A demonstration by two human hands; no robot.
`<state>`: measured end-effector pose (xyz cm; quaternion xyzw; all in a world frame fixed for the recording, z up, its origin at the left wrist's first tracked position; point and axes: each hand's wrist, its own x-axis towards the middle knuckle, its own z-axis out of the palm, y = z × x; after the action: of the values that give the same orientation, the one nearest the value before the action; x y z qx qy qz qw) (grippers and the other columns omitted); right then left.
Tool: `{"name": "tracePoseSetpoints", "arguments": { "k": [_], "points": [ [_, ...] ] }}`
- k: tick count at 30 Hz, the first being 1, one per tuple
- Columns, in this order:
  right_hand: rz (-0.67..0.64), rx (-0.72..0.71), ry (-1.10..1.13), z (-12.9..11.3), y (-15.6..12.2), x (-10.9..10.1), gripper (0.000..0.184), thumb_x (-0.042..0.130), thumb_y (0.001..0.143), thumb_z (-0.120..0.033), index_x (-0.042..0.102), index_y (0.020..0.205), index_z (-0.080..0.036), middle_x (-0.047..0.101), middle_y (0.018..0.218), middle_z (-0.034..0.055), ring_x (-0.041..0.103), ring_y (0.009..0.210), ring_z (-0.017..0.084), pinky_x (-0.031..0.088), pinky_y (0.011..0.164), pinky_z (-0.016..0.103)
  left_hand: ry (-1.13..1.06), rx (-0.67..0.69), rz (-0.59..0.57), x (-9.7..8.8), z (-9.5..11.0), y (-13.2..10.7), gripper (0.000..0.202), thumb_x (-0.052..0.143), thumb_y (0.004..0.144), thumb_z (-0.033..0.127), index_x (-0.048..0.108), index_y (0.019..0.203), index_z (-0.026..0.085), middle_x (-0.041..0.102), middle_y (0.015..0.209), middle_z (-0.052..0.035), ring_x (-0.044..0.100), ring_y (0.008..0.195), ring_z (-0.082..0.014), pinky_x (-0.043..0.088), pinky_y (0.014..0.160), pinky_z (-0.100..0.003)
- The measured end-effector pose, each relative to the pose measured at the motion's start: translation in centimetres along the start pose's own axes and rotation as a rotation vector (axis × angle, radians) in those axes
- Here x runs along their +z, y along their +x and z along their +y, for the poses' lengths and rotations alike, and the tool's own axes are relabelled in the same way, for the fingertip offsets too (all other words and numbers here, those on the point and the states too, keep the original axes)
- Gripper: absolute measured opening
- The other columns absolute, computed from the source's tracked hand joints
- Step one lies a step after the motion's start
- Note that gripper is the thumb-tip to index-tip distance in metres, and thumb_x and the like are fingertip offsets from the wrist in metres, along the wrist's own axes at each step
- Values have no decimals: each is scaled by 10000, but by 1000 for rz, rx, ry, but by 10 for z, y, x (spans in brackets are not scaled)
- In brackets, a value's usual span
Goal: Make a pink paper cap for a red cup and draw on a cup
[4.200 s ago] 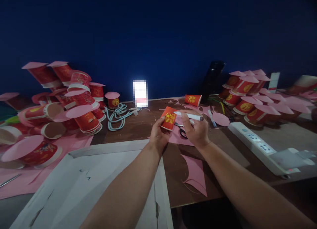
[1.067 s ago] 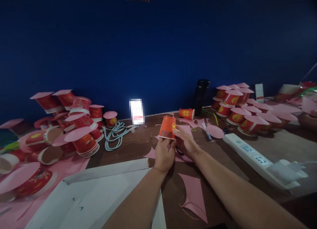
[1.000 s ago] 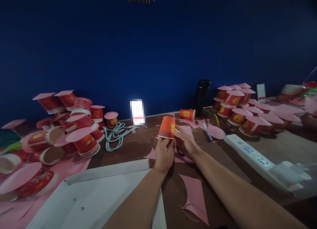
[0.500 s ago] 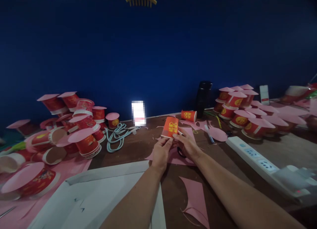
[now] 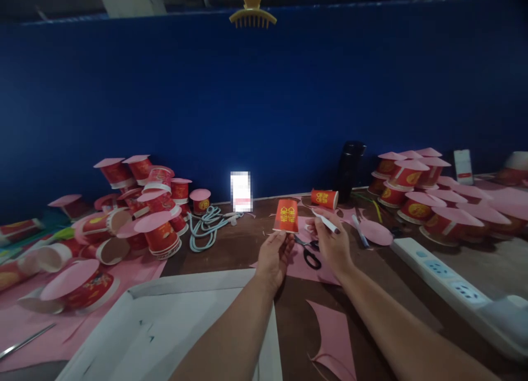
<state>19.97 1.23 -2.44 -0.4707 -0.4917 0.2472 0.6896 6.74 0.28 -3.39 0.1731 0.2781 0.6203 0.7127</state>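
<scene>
A small red paper cup [image 5: 286,214] with yellow lettering stands tilted in my left hand [image 5: 273,257], pinched at its white rim between thumb and fingers. To the right, my right hand [image 5: 335,246] grips a white marker pen [image 5: 327,221] with a dark end. The pen's other end points up and left toward the cup, apart from it. Black-handled scissors [image 5: 312,259] lie between my hands on a pink paper sheet [image 5: 295,268]. Behind them another red cup [image 5: 324,198] lies on its side.
Pink-topped red cups pile up at left [image 5: 154,232] and right [image 5: 412,208]. A coiled cable [image 5: 202,232], a black bottle [image 5: 350,169], a second pen [image 5: 360,231], a pink paper disc [image 5: 376,232], a power strip [image 5: 439,274] and a white tray [image 5: 193,282] surround the hands.
My right hand has moved off the cup to the right, with the marker pen now plainly visible in it. My left hand alone holds the cup. The scissors' handles are uncovered.
</scene>
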Motion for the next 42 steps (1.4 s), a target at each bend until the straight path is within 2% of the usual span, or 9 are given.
{"name": "tracePoseSetpoints", "arguments": {
  "k": [3,6,10,13,18,25,33,42],
  "points": [
    [-45,-148,-80,-12,-8,-2,313,528,864,-410,606,1096,-215,660,782,29,602,613,138,523,611,299,37,3,-2,-2,-2,2,142,741,665,171,637,744,117,650,727,-33,621,676,-79,503,669,-182],
    [-115,-293,-165,-19,-17,-3,282,535,866,-384,626,1074,-217,667,848,41,620,669,150,525,675,320,63,15,7,-3,-4,2,153,750,651,171,644,745,113,647,746,-34,621,703,-81,494,687,-186],
    [-228,-340,-250,-21,-22,-2,247,528,877,-330,622,1072,-211,679,888,53,648,749,169,531,735,329,74,38,-18,-2,-3,1,181,769,625,198,650,729,110,644,737,-39,607,703,-84,479,688,-192],
    [-232,-365,-307,-23,-22,-1,229,548,865,-308,627,1057,-211,686,953,65,654,829,184,530,768,325,86,39,-4,0,-2,0,186,779,602,197,647,701,113,640,714,-38,597,689,-88,475,697,-206],
    [-289,-505,-346,-28,-19,-1,185,558,859,-256,655,1015,-235,688,974,41,636,924,182,498,862,330,85,36,-12,1,-3,1,161,768,604,183,654,693,113,635,692,-26,586,667,-78,469,710,-206],
    [-231,-508,-465,-28,-20,0,152,554,855,-273,666,938,-214,695,914,36,642,867,170,499,815,296,64,41,-11,-1,-5,1,169,768,608,183,662,715,107,655,733,-38,605,705,-89,475,744,-215],
    [-265,-512,-464,-31,-20,2,181,521,872,-307,669,949,-235,699,909,42,644,865,187,510,812,329,106,75,-59,-3,-7,2,211,790,571,220,664,698,108,652,712,-36,595,669,-89,463,755,-236],
    [-268,-531,-460,-33,-21,2,163,549,858,-263,676,956,-236,704,896,31,645,858,174,507,809,312,138,105,-93,-1,-8,2,206,784,581,245,673,684,104,632,684,-20,567,648,-72,443,741,-227]
  ]
}}
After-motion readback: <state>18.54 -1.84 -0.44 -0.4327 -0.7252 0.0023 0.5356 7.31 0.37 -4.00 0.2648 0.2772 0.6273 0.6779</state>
